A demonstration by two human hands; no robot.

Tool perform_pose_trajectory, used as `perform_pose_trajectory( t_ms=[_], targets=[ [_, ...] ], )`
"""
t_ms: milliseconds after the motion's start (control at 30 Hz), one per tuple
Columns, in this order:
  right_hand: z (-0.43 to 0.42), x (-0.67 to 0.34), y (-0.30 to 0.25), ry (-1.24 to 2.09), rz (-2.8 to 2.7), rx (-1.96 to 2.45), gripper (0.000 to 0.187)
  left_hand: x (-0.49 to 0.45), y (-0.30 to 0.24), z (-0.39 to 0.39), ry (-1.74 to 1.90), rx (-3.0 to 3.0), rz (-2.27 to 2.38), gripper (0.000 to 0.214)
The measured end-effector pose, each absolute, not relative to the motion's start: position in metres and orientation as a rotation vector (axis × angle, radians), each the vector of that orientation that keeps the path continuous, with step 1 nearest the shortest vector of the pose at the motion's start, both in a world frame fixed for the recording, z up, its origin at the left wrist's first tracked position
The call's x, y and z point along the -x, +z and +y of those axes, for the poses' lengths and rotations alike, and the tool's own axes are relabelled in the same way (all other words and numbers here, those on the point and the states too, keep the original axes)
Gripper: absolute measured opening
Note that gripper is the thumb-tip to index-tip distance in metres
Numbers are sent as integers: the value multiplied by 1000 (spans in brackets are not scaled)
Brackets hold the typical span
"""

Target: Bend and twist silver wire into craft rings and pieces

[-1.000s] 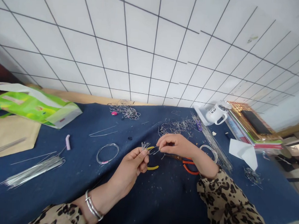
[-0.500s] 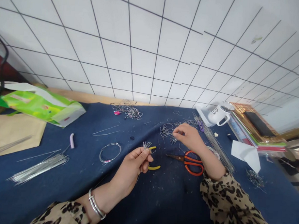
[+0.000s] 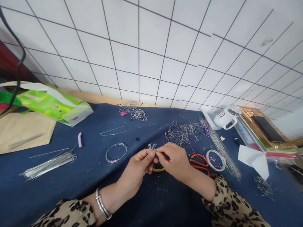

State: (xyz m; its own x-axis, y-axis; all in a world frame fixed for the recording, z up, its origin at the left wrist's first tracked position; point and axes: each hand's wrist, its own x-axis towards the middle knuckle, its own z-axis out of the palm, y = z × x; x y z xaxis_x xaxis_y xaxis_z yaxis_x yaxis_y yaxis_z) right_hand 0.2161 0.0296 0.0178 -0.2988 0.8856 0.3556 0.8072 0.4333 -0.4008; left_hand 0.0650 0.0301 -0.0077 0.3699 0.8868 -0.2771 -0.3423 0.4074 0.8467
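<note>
My left hand (image 3: 144, 165) is closed, pinching a small bundle of thin silver wires (image 3: 152, 147) whose looped ends stick up above the thumb. Against the bundle's right side, my right hand (image 3: 172, 160) has its thumb and forefinger pressed together; what lies between those fingertips is too small to make out. Below the two hands, the yellow handle (image 3: 159, 169) of a tool shows in part on the cloth. Orange-handled scissors (image 3: 199, 159) lie just beyond my right hand, which covers their blades.
Wire clippings (image 3: 183, 132) lie scattered behind my hands. To the left are a wire coil (image 3: 116, 153) and a bundle of straight wires (image 3: 49, 165). On the right stand a round dish with pink beads (image 3: 216, 160), a white mug (image 3: 226, 118) and stacked books (image 3: 259, 129).
My right hand has moved left and down from the wire clippings to the bundle in my left hand. It now covers the scissors' blades. The whole view has shifted slightly.
</note>
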Motion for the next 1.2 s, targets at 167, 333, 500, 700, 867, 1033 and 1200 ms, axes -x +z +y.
perform_pose_trajectory(
  t_ms=[167,333,500,700,867,1033,1200],
  targets=[
    [37,-230,18,-161,-2154,1518,22,-65,-5,29,885,-768,864,20],
    [32,-221,10,-103,-2275,1413,22,-65,-6,29,859,-785,837,21],
    [29,-214,13,232,-2158,1377,17,-64,-8,29,864,-844,844,21],
    [28,-215,21,428,-2127,1325,20,-63,-8,31,855,-969,894,23],
    [26,-217,20,354,-2202,1308,22,-61,-6,32,834,-1059,958,24],
    [22,-218,20,231,-2318,1286,24,-60,-3,32,818,-1063,987,25],
    [19,-217,23,253,-2357,1328,26,-61,-3,30,826,-927,933,24]
  ],
)
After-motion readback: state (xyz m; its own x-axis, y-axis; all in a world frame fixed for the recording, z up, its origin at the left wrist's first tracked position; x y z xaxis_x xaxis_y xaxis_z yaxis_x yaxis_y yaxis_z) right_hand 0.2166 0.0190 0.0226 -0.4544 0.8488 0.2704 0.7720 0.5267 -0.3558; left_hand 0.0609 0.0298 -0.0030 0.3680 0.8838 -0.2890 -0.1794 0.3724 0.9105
